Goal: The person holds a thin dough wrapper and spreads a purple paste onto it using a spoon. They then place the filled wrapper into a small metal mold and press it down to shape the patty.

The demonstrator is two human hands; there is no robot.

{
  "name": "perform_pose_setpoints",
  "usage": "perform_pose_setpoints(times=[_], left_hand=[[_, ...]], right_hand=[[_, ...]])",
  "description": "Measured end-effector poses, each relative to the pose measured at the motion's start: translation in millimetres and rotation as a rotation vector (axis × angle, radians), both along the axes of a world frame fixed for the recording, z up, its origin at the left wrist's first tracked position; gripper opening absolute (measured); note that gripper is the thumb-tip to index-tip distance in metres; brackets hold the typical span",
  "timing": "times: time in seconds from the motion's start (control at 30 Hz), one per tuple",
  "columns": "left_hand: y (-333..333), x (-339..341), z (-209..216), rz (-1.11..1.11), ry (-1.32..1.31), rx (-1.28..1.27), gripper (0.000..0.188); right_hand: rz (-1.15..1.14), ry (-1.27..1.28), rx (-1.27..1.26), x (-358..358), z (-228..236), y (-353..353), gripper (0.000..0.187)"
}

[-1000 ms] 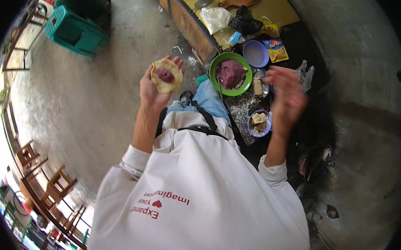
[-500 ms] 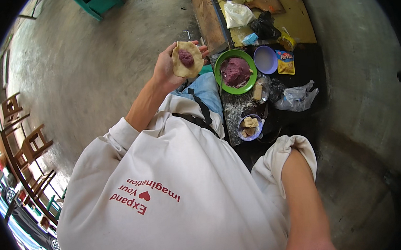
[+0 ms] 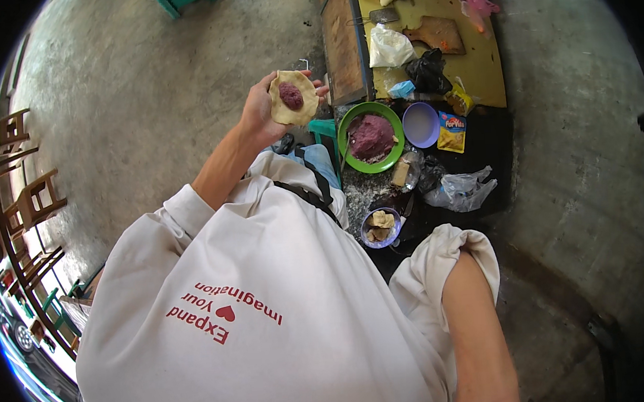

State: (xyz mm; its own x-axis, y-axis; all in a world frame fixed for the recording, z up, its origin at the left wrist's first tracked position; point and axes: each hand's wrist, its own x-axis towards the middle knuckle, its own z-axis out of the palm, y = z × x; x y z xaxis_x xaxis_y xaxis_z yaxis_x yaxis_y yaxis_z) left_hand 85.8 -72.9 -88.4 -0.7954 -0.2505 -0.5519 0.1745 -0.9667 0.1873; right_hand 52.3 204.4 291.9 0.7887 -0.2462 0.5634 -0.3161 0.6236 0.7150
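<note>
A flat round of pale dough (image 3: 283, 114) rests across the palm and fingers of my left hand (image 3: 260, 110). On its middle sits a lump of purple filling (image 3: 291, 95). My left thumb lies along the near side, and fingertips show past the far edge. To the right, a green plate (image 3: 388, 168) bears a large mound of purple mash (image 3: 371, 138), with a spoon handle at its left rim. My right forearm runs down to the lower edge, and its hand is out of view.
Beside the plate are a purple bowl of pale liquid (image 3: 421, 124), a yellow packet (image 3: 452, 132) and a clear plastic bag (image 3: 462, 190). Nearer me stands a small bowl of dough pieces (image 3: 380, 227). A cutting board (image 3: 437, 34) lies on the yellow table; wooden chairs (image 3: 38, 198) stand far left.
The view has shifted, so the plate and bowls sit lower and more of the yellow table shows. My left hand still holds the filled dough, nearly unmoved.
</note>
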Motion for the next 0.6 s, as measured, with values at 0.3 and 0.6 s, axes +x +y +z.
perform_pose_setpoints(times=[0.3, 0.6], left_hand=[[24, -33, -21, -0.043, -0.136, 0.031, 0.053], [51, -56, -29, -0.145, -0.116, 0.026, 0.056]], right_hand=[[0.037, -0.106, 0.021, -17, 3, 33, 0.059], [0.259, -0.505, 0.149, -20, -1, 68, 0.057]])
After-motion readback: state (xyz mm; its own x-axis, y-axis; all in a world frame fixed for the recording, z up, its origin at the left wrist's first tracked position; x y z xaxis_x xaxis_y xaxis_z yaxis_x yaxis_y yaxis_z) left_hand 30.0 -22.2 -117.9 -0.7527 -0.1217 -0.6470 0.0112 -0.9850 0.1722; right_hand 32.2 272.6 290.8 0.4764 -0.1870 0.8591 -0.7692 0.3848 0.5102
